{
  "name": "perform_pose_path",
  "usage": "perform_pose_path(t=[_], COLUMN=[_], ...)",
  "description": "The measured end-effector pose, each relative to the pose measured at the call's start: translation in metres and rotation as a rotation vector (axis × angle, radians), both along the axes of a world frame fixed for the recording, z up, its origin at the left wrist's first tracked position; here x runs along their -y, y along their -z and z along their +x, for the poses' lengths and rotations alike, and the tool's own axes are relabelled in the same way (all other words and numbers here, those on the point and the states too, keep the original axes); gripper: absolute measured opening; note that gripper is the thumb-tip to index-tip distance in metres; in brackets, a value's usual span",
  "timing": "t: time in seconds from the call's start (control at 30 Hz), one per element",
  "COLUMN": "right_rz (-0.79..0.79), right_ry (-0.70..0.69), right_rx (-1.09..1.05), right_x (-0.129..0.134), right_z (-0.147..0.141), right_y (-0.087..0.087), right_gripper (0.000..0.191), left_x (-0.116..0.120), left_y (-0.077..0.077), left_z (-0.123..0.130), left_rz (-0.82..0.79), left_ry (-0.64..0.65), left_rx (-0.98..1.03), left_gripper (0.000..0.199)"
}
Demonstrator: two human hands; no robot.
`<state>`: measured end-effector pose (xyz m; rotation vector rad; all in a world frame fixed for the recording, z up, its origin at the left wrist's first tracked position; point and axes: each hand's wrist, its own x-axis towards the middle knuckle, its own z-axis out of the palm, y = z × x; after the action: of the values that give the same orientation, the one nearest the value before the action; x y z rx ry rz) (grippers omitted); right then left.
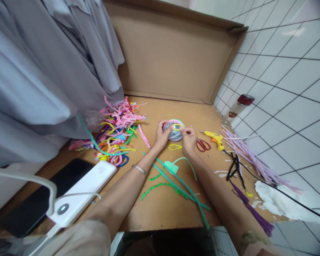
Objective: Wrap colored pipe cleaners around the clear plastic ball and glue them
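Note:
Near the middle of the table, my left hand (163,135) is closed on the side of a small clear round container (175,135). Pink and teal fuzzy strips curve along its upper rim, and a yellow strip (178,126) lies across its upper part. On the container's right side, the thumb and fingers of my right hand (189,138) are pinched together at the end of the yellow strip. What exactly sits between those fingertips is too small to tell. Just below, a yellow pipe cleaner loop (175,147) rests on the table.
A pile of colourful pipe cleaners (120,124) lies left, by a white power bank (82,192) and a black phone (48,195). Red-handled scissors (203,145), a yellow glue gun (213,138), lilac stems (250,156) and a bottle (237,109) are right. Green pipe cleaners (176,174) lie between my forearms.

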<state>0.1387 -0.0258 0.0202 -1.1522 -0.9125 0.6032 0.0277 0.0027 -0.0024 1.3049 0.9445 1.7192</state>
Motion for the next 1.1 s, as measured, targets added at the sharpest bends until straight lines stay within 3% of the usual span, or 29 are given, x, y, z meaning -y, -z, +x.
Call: perform_pose_path(t=[0.37,0.6,1.1], right_rz=[0.04,0.099,0.154], right_ry=[0.025,-0.012,0.005], right_rx=[0.115,0.352,0.399], right_x=[0.0,0.008,0.005], right_z=[0.0,0.004,0.008], right_y=[0.008,0.001,0.006], right_gripper=[0.038,0.028,0.024], left_x=[0.006,0.008,0.013], left_y=[-0.003,-0.003,-0.007], left_z=[0.002,0.001,0.002], left_rz=[0.01,0.022,0.02], left_ry=[0.001,0.012,0.006], left_rx=[-0.052,-0.079,-0.088], left_gripper=[0.031,0.032,0.024])
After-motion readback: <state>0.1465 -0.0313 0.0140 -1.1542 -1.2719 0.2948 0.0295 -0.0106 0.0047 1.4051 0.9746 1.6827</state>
